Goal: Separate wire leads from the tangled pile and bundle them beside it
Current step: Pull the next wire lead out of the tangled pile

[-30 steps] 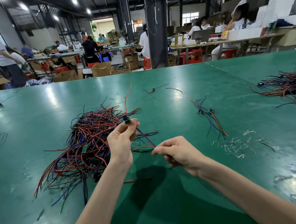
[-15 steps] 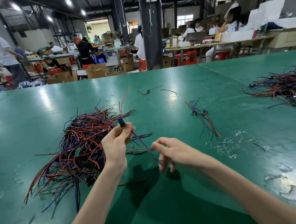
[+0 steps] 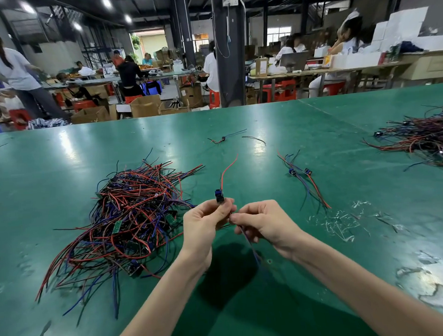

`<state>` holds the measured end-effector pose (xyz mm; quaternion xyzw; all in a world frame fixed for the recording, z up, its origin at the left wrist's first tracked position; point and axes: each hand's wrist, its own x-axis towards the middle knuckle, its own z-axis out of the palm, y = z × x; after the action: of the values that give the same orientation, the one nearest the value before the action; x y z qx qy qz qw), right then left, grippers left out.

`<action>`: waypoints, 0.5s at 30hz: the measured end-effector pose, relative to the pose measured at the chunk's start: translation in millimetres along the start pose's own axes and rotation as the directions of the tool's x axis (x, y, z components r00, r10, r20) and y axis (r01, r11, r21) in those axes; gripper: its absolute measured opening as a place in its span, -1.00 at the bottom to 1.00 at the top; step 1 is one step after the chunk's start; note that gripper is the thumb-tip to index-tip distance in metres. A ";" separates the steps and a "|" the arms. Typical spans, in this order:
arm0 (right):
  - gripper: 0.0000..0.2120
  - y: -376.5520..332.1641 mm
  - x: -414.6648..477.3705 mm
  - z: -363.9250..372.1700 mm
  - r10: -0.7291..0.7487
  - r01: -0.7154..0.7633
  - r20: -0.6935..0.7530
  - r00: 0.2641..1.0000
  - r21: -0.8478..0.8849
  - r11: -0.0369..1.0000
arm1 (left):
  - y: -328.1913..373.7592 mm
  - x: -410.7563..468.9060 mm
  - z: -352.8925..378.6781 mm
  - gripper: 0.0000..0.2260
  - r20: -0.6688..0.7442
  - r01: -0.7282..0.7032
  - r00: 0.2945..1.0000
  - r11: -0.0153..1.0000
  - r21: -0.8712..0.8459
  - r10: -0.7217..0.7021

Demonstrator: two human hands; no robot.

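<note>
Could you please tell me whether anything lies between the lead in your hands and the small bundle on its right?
Nothing visible does: only bare table separates the lead from the bundle. Clear plastic scraps lie nearer you, off that path.

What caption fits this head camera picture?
Left hand and right hand hold one wire lead beside the tangled pile on a green table.

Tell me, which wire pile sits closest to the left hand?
The big tangled pile, right beside the left hand; the few sorted leads lie past the right hand, another heap far right.
</note>
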<state>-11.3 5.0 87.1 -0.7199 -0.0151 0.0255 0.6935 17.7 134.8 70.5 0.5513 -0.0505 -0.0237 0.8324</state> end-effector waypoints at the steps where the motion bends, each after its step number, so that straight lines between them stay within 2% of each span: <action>1: -0.86 0.2 -0.7 0.5 0.015 -0.015 -0.011 1.000 0.000 1.000 | 0.6 0.4 -0.2 -0.99 -0.024 -0.021 0.999 1.000 0.023 0.021; 9: -0.86 4.2 -8.6 5.6 0.100 -0.096 0.054 0.993 -0.076 0.992 | 22.8 18.0 -23.9 -0.92 -0.264 -0.146 0.955 0.989 -0.036 0.132; 15: -0.84 5.3 -9.7 10.9 0.089 -0.077 0.060 0.994 -0.178 0.981 | 25.0 23.0 -32.9 -0.91 -0.313 -0.182 0.935 0.983 -0.011 0.169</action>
<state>-21.7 15.1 81.6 -0.7767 -0.0109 0.0775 0.6249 43.8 172.6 82.1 0.5249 0.0325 0.1366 0.8395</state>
